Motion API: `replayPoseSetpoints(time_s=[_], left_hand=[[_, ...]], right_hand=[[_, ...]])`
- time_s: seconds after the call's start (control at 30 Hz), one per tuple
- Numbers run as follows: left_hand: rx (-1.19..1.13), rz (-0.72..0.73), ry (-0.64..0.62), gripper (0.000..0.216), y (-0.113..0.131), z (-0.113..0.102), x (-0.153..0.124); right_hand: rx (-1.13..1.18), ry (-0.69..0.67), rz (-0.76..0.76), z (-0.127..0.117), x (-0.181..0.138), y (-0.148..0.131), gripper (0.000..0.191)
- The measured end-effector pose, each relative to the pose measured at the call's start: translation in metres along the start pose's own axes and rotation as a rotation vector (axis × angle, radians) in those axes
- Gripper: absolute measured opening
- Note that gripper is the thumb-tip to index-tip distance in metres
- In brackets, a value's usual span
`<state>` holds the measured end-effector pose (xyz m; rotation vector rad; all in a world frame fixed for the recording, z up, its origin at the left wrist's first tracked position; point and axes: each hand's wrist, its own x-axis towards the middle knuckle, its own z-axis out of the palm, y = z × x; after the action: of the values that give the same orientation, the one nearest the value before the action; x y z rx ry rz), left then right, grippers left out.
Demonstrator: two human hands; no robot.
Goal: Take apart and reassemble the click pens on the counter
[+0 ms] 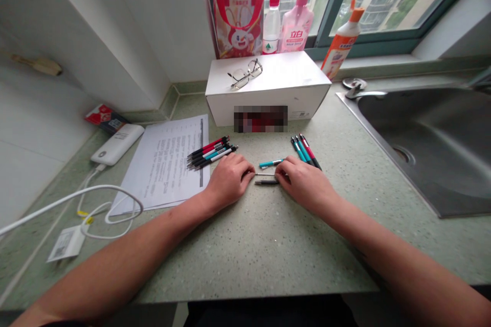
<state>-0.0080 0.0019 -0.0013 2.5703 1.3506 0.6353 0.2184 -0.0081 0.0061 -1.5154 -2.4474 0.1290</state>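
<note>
Both my hands pinch a thin pen refill (265, 174), one at each end, just above the countertop. My left hand (231, 176) is closed on its left end, and my right hand (301, 180) grips the right end. Behind the refill lies a teal pen barrel (270, 163), partly covered by my right fingers. In front of it is a dark pen part (266, 182), its right end hidden by the same hand. Several pens (213, 153) in red, white, teal and black lie beside my left hand. Three more pens (305, 150), two teal and one red, lie behind my right hand.
Printed sheets (164, 168) lie on the left, with a white power bank (117, 144), a cable (115, 187) and a charger (68, 241). Glasses (246, 75) rest on a white box (268, 97) at the back. A steel sink (425, 148) is at right.
</note>
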Motion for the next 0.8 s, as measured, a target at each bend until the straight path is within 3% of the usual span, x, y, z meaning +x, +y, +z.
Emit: replayPoseSetpoints(time_s=[0.4, 0.8], left_hand=[[-0.010, 0.054, 0.019, 0.010, 0.002, 0.004, 0.000], [-0.027, 0.068, 0.043, 0.009, 0.004, 0.006, 0.002]], right_hand=[[0.026, 0.050, -0.080, 0.012, 0.007, -0.005, 0.021], [0.068, -0.003, -0.106, 0.011, 0.011, -0.006, 0.017]])
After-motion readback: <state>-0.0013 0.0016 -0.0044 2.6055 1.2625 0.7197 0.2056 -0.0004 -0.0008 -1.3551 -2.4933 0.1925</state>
